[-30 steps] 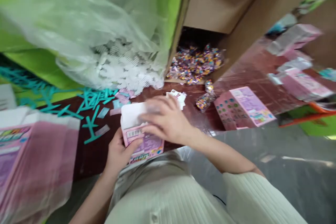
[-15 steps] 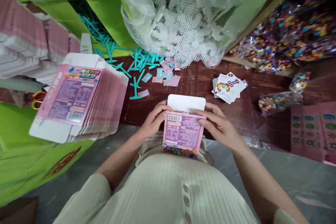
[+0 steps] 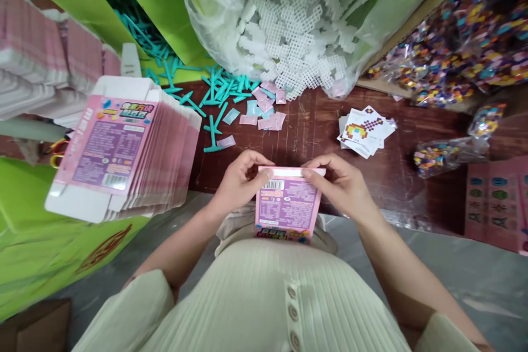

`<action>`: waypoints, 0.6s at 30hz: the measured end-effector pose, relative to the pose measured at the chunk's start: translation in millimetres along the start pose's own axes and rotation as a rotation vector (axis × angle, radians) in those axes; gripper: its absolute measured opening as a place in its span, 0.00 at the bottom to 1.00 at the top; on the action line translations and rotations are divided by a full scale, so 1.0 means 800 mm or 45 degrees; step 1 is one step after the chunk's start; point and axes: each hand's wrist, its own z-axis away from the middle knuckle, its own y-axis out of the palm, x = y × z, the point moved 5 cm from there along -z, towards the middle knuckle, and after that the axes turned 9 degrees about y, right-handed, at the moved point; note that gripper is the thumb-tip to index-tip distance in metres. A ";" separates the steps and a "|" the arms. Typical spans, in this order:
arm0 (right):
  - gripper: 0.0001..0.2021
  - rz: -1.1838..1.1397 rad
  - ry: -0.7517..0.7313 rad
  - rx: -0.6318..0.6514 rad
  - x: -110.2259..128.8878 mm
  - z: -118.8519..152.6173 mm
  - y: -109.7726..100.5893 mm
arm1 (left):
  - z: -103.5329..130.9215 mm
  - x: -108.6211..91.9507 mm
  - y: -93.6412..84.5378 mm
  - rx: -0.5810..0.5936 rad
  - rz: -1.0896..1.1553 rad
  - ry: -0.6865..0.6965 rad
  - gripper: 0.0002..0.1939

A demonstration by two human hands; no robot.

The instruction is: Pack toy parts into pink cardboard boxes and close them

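Observation:
A pink and purple printed box (image 3: 285,206) is held upright against my lap at the table's near edge. My left hand (image 3: 244,179) grips its upper left corner, thumb on the printed side and fingers behind. On the upper right corner, my right hand (image 3: 336,179) pinches in the same way. Between the two thumbs, the white flap (image 3: 284,172) is folded over and shows only as a narrow strip along the top. What the box holds inside is hidden.
Flat pink boxes (image 3: 115,143) are stacked at left. Teal hammer-shaped tools (image 3: 223,88), small sachets (image 3: 264,110) and pattern cards (image 3: 365,131) lie on the table (image 3: 305,143). Behind are a bag of white grid plates (image 3: 292,33) and packets of colourful beads (image 3: 454,44); pink printed sheets (image 3: 495,203) lie right.
The white flap stood up and now is folded down at the box's top. Both hands have shifted to the top corners, thumbs pressing near the fold.

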 end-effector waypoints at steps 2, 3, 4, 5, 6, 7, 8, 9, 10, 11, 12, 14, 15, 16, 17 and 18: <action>0.09 0.010 0.031 0.024 0.001 -0.004 0.003 | 0.000 -0.002 -0.002 -0.011 -0.008 -0.014 0.09; 0.09 0.027 0.038 0.059 0.001 -0.005 0.003 | 0.001 -0.001 -0.003 0.006 -0.001 -0.020 0.09; 0.09 0.044 0.036 0.095 0.001 -0.005 0.002 | 0.003 0.001 -0.003 0.031 0.010 -0.020 0.09; 0.09 0.062 0.016 0.128 0.000 -0.003 0.001 | 0.006 0.003 -0.004 0.053 0.026 -0.005 0.10; 0.09 0.080 -0.024 0.148 0.000 0.000 -0.001 | 0.008 0.005 -0.005 0.063 0.045 0.028 0.13; 0.11 0.094 -0.072 0.152 -0.001 0.004 -0.004 | 0.011 0.007 -0.006 0.058 0.061 0.078 0.18; 0.15 0.100 -0.114 0.142 -0.003 0.008 -0.007 | 0.013 0.008 -0.008 0.041 0.069 0.138 0.25; 0.19 0.098 -0.143 0.128 -0.006 0.012 -0.010 | 0.014 0.010 -0.010 0.014 0.061 0.196 0.29; 0.22 0.093 -0.160 0.107 -0.009 0.016 -0.011 | 0.014 0.012 -0.011 -0.012 0.036 0.250 0.30; 0.23 0.093 -0.168 0.087 -0.013 0.020 -0.011 | 0.014 0.013 -0.010 -0.025 -0.006 0.296 0.26; 0.21 0.103 -0.185 0.070 -0.014 0.023 -0.010 | 0.013 0.013 -0.008 -0.023 -0.060 0.331 0.20; 0.13 0.145 -0.265 0.036 -0.011 0.029 -0.004 | 0.012 0.010 -0.001 -0.017 -0.161 0.372 0.09; 0.09 0.160 -0.311 0.012 -0.007 0.032 -0.001 | 0.012 0.006 0.002 -0.017 -0.202 0.377 0.06; 0.07 0.165 -0.350 -0.013 -0.001 0.034 0.000 | 0.013 0.001 0.003 -0.016 -0.239 0.374 0.05; 0.06 0.161 -0.381 -0.028 0.006 0.034 -0.002 | 0.014 -0.006 0.002 -0.014 -0.278 0.368 0.04; 0.05 0.153 -0.408 -0.042 0.016 0.035 -0.010 | 0.015 -0.014 -0.002 -0.005 -0.330 0.368 0.04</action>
